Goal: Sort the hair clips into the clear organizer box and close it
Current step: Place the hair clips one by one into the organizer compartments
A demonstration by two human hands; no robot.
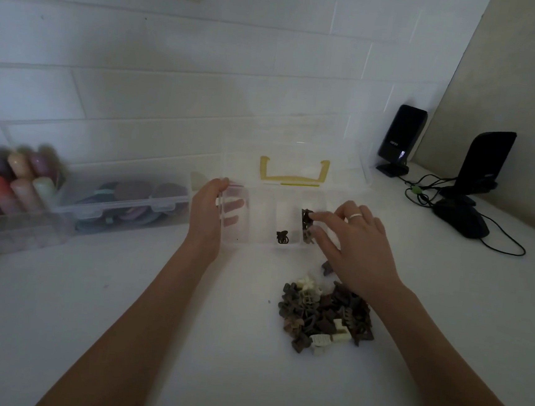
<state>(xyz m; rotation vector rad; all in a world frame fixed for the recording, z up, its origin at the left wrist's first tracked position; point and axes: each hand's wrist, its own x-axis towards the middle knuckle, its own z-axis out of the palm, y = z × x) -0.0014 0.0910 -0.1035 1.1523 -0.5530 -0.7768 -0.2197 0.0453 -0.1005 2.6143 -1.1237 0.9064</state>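
Surrounding things: flanking the work on the white surface [118,335], a clear case of coloured rolls and discs [121,199] lies at far left, blurred; two black speakers [401,140] and a dark mouse [462,220] with cables sit at far right against the tiled wall [173,81].
Organizer box: clear organizer box [257,224] lies open in the middle, its lid with a yellow handle [294,173] tipped back toward the wall.
Clips inside: one dark clip [282,237] in a middle compartment, more in the compartment to its right.
Pile: loose hair clips [324,318], brown and cream, heaped in front of the box under the right wrist.
Left hand [208,217]: fingers curled round the box's left end, holding it.
Right hand [353,239]: thumb and forefinger pinch a brown clip [307,217] over the right compartment; a ring shows on one finger.
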